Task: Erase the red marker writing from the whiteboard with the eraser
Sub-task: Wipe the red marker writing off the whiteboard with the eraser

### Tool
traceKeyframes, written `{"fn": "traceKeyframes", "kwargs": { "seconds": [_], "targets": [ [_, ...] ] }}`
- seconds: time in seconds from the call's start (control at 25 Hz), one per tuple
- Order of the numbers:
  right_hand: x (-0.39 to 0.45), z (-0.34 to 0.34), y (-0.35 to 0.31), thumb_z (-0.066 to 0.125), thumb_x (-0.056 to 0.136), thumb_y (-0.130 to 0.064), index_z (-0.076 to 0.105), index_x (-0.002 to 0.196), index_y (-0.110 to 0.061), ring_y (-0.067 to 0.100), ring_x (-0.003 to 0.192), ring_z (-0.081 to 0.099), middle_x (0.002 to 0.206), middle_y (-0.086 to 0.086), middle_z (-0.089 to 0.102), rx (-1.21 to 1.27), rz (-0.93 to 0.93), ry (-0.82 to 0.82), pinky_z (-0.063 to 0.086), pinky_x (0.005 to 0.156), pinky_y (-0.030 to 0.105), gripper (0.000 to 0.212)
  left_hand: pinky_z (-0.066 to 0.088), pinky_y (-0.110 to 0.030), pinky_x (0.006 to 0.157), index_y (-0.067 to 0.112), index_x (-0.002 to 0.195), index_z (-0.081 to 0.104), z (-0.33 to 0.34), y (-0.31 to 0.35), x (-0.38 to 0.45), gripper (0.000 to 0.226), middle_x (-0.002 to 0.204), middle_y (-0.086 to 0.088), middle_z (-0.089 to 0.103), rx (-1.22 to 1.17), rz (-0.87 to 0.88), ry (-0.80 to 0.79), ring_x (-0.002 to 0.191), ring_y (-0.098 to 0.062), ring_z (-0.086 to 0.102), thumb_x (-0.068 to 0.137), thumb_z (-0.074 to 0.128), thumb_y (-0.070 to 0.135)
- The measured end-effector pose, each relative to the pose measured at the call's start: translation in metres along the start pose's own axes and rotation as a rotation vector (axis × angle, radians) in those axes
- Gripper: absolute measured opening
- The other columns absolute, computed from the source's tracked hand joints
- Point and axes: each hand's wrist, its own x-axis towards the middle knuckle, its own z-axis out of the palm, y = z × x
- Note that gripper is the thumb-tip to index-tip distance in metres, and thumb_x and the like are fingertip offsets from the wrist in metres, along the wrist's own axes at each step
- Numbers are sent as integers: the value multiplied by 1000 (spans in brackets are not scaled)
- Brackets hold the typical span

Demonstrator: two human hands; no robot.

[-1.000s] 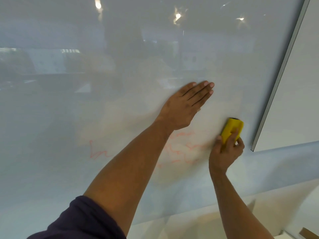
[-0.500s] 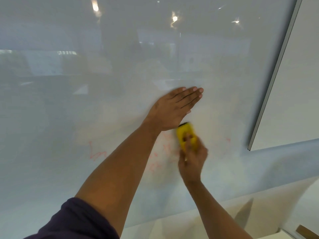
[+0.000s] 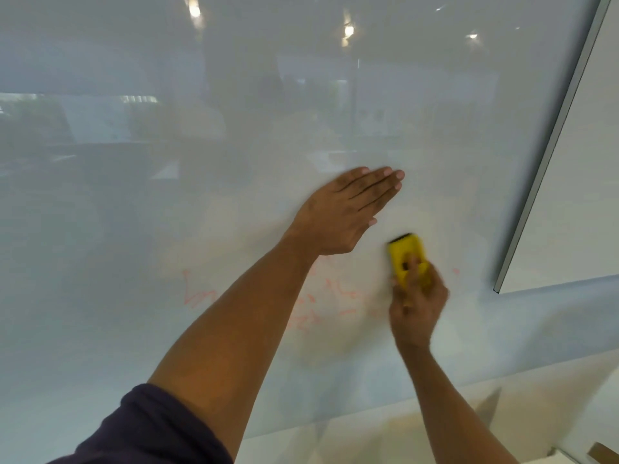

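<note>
A glossy whiteboard (image 3: pixel 234 128) fills most of the view. Faint red marker writing (image 3: pixel 338 296) remains low on it, partly behind my left forearm, with a separate red scribble (image 3: pixel 192 293) further left and a small red dot (image 3: pixel 455 271) at the right. My left hand (image 3: pixel 345 212) lies flat on the board, fingers together, above the writing. My right hand (image 3: pixel 418 306) presses a yellow eraser (image 3: pixel 407 256) with a black pad against the board, just right of the writing and below my left hand. The eraser and hand are motion-blurred.
The whiteboard's grey metal edge (image 3: pixel 552 142) runs diagonally at the right, with plain wall (image 3: pixel 586 195) beyond it. Below the board is a pale wall strip (image 3: pixel 368 426). A small wooden corner (image 3: pixel 603 453) shows at the bottom right.
My right hand swept the eraser left under my left hand, then back to the right. Much of the red writing in the middle has faded or gone. My left hand stayed flat.
</note>
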Motion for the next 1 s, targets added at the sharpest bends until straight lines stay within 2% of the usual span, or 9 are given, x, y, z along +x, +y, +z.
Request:
{"fn": "traceKeyframes", "kwargs": {
  "seconds": [0.08, 0.12, 0.28, 0.4, 0.52, 0.6, 0.72, 0.92, 1.0],
  "targets": [
    [12, -6, 16, 61, 97, -23, 42, 157, -26, 38, 119, 49, 139, 28, 47, 165, 548, 155, 49, 103, 55, 62, 12, -43, 136, 5, 169, 18, 2, 7, 0, 62, 177, -10, 14, 16, -15, 3, 165, -26, 13, 111, 29, 25],
    [10, -7, 19, 60, 99, -25, 41, 158, -25, 39, 120, 49, 140, 28, 46, 154, 645, 167, 48, 104, 56, 62, 13, -44, 136, 4, 169, 18, 3, 10, 0, 62, 177, -11, 14, 21, -23, 7, 165, -27, 13, 111, 29, 22],
    [-12, -14, 40, 58, 101, -29, 43, 157, -17, 43, 124, 46, 144, 29, 44, 31, 282, 12, 43, 106, 50, 59, 2, -42, 136, 4, 169, 8, 7, 22, 16, 64, 178, -10, 4, 1, 9, -57, 166, -26, 4, 109, 26, 15],
    [-5, -2, 35, 57, 100, -28, 39, 159, -18, 48, 120, 48, 138, 33, 46, 91, 722, 175, 45, 105, 61, 63, -6, -39, 135, 11, 170, -1, 5, 32, 42, 68, 179, -5, -7, -4, 167, -217, 166, -21, -6, 108, 27, 15],
    [-17, 1, 12, 57, 101, -30, 41, 158, -14, 42, 120, 45, 135, 32, 47, 24, 511, 100, 41, 104, 48, 61, -4, -40, 136, 14, 171, -2, 6, 40, 56, 67, 179, -2, -10, 27, 186, -275, 166, -22, -8, 111, 28, 24],
    [-8, -4, 26, 55, 101, -34, 41, 158, -12, 42, 124, 45, 138, 32, 45, 21, 440, 48, 43, 106, 51, 63, -4, -41, 136, 13, 170, -4, 5, 46, 56, 64, 178, -2, -11, 37, 170, -283, 165, -23, -9, 115, 25, 29],
    [8, -3, 19, 50, 95, -40, 36, 162, -16, 44, 132, 42, 146, 29, 39, 202, 883, 179, 42, 110, 58, 72, -5, -42, 136, 12, 170, -8, 4, 47, 54, 64, 178, -2, -14, 83, 165, -292, 165, -24, -11, 117, 22, 33],
    [-14, -15, -1, 60, 103, -34, 35, 162, -24, 32, 130, 43, 147, 17, 37, 148, 415, -92, 41, 104, 40, 64, -7, -40, 134, 13, 170, -5, 6, 42, 56, 65, 178, -2, -11, 52, 179, -270, 165, -23, -9, 117, 26, 34],
    [6, -16, 13, 62, 104, -24, 33, 162, -26, 39, 129, 48, 146, 21, 39, 201, 791, 33, 42, 103, 40, 65, -7, -38, 134, 16, 171, -2, 3, 33, 55, 63, 179, 1, -8, 15, 188, -259, 165, -19, -7, 117, 26, 31]
  ]
}}
